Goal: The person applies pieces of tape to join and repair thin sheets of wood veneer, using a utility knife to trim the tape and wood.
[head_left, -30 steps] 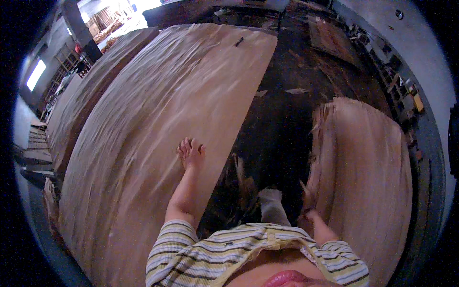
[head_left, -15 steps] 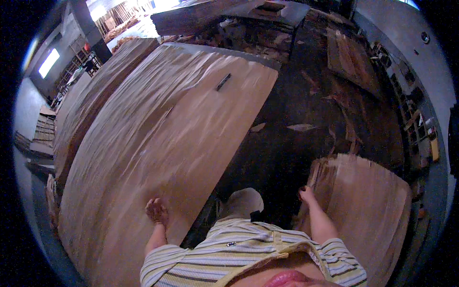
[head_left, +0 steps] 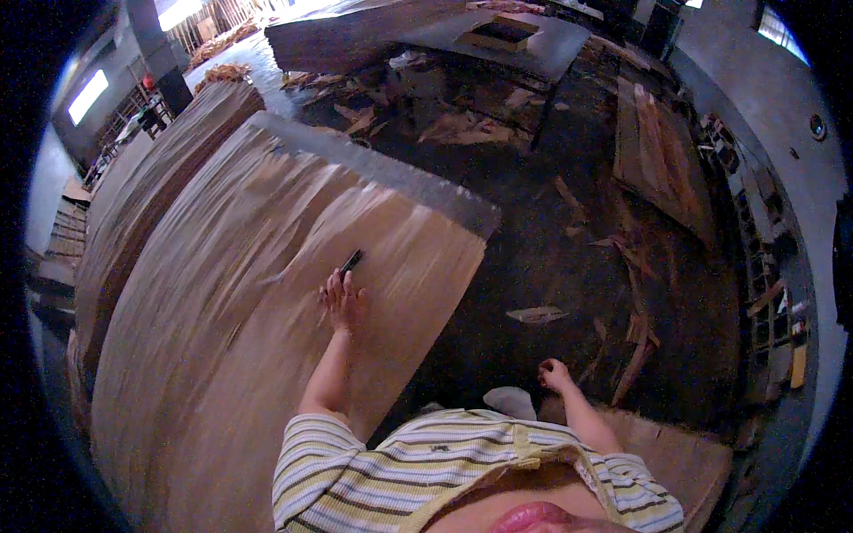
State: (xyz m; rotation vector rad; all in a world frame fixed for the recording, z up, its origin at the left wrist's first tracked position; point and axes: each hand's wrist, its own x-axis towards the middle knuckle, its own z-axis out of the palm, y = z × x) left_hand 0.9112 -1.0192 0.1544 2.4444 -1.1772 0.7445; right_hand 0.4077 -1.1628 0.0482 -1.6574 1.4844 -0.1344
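Observation:
My left hand [head_left: 343, 304] lies flat over a broad pile of thin wood veneer sheets [head_left: 231, 373], fingers stretched out. Its fingertips meet the near end of a small, narrow dark tool [head_left: 354, 259] lying on the top sheet; its exact kind is too small to tell. The top sheet is wavy, with ripples running toward the far end. Off to the right, above the dark floor, my right hand [head_left: 553, 375] hangs with its fingers curled in and nothing visible in them.
A second veneer stack [head_left: 191, 147] stands along the left. Behind are another large stack [head_left: 346, 40] and a table [head_left: 560, 49] with a rectangular opening. Veneer scraps [head_left: 537, 314] litter the dark floor. At lower right is a lower wood stack [head_left: 675, 453]; boards [head_left: 662, 151] stand farther right.
I have moved forward along the pile. My left hand has reached ahead to the dark tool. My right hand has come away from the lower right stack and now hangs over the floor.

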